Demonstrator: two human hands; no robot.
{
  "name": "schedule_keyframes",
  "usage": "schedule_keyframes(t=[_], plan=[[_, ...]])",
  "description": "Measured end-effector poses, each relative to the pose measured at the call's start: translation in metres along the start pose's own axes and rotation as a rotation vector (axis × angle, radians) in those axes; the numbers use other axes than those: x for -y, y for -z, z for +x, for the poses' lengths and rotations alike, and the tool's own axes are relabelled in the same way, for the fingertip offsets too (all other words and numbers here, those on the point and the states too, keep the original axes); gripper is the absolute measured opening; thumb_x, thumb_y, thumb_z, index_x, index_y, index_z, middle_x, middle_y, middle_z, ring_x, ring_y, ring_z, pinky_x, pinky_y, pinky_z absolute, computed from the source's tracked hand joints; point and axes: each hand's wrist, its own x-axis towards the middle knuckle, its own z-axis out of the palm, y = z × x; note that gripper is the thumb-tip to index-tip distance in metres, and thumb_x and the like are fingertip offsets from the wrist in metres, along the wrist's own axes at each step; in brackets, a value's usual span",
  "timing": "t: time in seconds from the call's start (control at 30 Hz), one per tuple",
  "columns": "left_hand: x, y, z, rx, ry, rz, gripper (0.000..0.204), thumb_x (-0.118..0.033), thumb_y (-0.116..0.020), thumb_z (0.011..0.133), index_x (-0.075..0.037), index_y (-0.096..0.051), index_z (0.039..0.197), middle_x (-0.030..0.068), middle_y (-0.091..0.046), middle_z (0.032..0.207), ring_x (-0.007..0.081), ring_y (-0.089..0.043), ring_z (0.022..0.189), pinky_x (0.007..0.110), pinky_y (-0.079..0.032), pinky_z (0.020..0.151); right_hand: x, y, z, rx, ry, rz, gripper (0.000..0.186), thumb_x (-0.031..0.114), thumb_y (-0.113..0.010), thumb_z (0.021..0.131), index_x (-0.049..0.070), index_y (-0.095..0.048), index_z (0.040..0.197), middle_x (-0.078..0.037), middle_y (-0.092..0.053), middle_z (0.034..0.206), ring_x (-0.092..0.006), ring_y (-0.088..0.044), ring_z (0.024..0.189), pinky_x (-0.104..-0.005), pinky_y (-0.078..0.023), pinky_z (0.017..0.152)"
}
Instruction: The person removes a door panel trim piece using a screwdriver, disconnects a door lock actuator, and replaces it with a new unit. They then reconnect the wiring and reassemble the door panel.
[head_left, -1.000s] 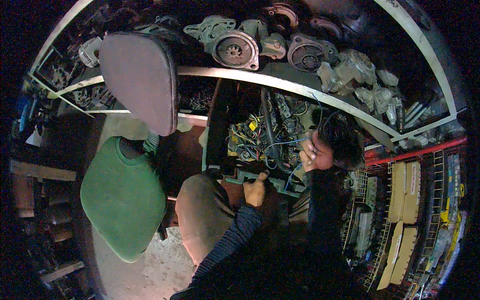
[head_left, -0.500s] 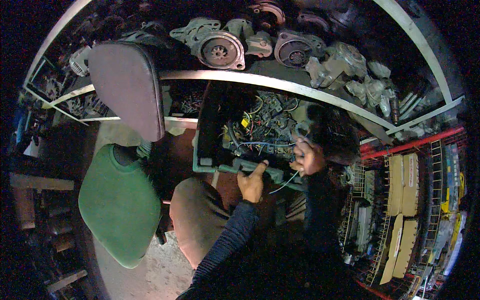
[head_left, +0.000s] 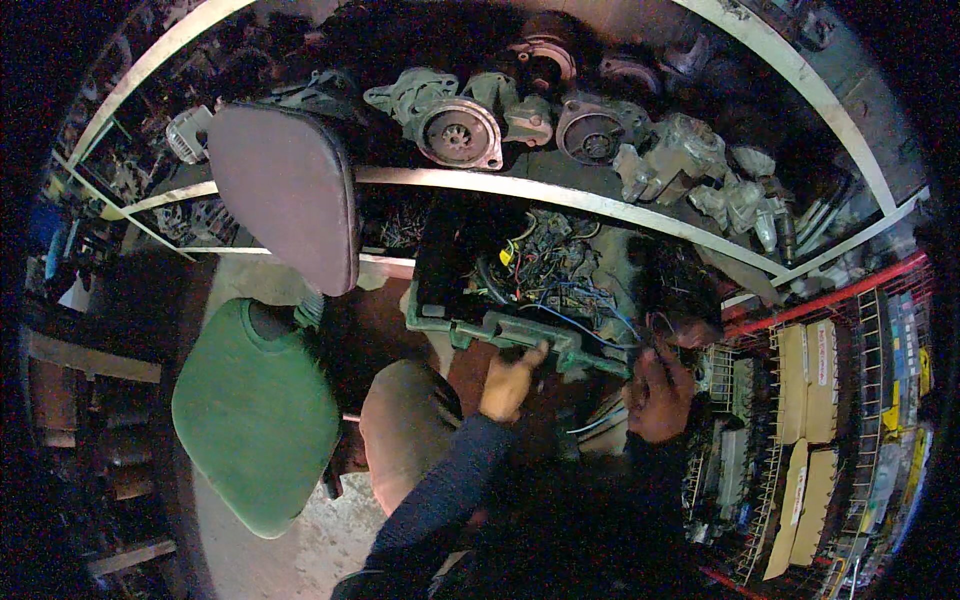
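A dark green plastic crate (head_left: 432, 318) stands low in front of me, filled with a tangle of wires and dark electrical parts (head_left: 545, 260). My left hand (head_left: 508, 388) is at its near side, closed at the rim below the handle, thumb pointing up; its other fingers are partly hidden. At the crate's right near corner my right hand (head_left: 660, 392) is closed, fingers pinched. A blue wire (head_left: 570, 317) runs from the tangle to these fingers. Pale wire ends (head_left: 598, 420) show just left of the right hand.
A green chair seat (head_left: 255, 410) and its brown backrest (head_left: 285, 190) stand to the left. Behind the crate, a white-framed shelf (head_left: 560, 192) carries greasy starter motors (head_left: 458, 135). Wire racks holding cardboard boxes (head_left: 807, 385) line the right side. My knee (head_left: 405, 420) is beside the left arm.
My right hand has moved right and toward me, drawing the blue wire farther across the crate. The left hand stays by the near rim. The view has shifted slightly.
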Motion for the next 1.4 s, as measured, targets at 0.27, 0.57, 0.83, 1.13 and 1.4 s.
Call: schedule_keyframes(t=[0.27, 0.57, 0.83, 1.13, 1.4], plan=[[-0.088, 0.009, -0.122, 0.141, -0.702, 0.785, 0.045, -0.020, -0.072, 0.094, 0.001, -0.061, 0.131, 0.0238, -0.062, 0.133, 0.0399, -0.060, 0.126, 0.049, -0.037, 0.116, 0.034, -0.034, -0.064, 0.226, -0.571, 0.214, 0.037, 0.032, -0.071, 0.099, 0.015, -0.066, 0.132, 0.000, -0.059, 0.072, -0.0124, -0.052, 0.054, -0.0285, -0.043, 0.046], [-0.113, 0.082, -0.094, -0.040, -0.544, 0.442, 0.025, -0.027, -0.059, 0.107, -0.006, -0.068, 0.096, 0.0019, -0.066, 0.083, 0.0159, -0.061, 0.073, 0.032, -0.047, 0.065, 0.064, 0.117, 0.010, -0.189, 0.035, -0.585, 0.052, 0.021, -0.073, 0.094, 0.011, -0.060, 0.143, -0.001, -0.069, 0.094, -0.0120, -0.058, 0.068, -0.0300, -0.048, 0.056], [-0.120, 0.124, -0.088, -0.187, -0.361, 0.348, 0.029, -0.029, -0.053, 0.110, -0.003, -0.064, 0.116, -0.0023, -0.053, 0.082, 0.0079, -0.048, 0.074, 0.027, -0.047, 0.073, 0.066, 0.176, 0.052, -0.126, 0.153, -1.025, 0.045, 0.028, -0.071, 0.098, 0.011, -0.063, 0.139, -0.008, -0.070, 0.112, -0.0145, -0.068, 0.079, -0.0295, -0.058, 0.060], [-0.174, 0.127, -0.156, 0.208, -0.729, -0.236, 0.021, -0.022, -0.049, 0.111, -0.005, -0.053, 0.122, -0.0002, -0.042, 0.062, 0.0127, -0.043, 0.048, 0.030, -0.046, 0.057, 0.094, 0.056, 0.018, -0.107, -0.123, -0.230, 0.037, 0.032, -0.070, 0.101, 0.012, -0.066, 0.131, 0.001, -0.065, 0.086, -0.0093, -0.053, 0.058, -0.0270, -0.044, 0.045], [-0.171, 0.132, -0.196, 0.102, -0.585, -0.568, 0.019, -0.019, -0.044, 0.112, -0.006, -0.052, 0.123, -0.0046, -0.029, 0.065, 0.0062, -0.028, 0.047, 0.024, -0.030, 0.040, -0.005, 0.008, 0.006, 0.554, -0.406, 0.370, 0.041, 0.027, -0.058, 0.108, 0.001, -0.059, 0.139, 0.007, -0.044, 0.069, -0.0051, -0.040, 0.054, -0.0242, -0.032, 0.045]])
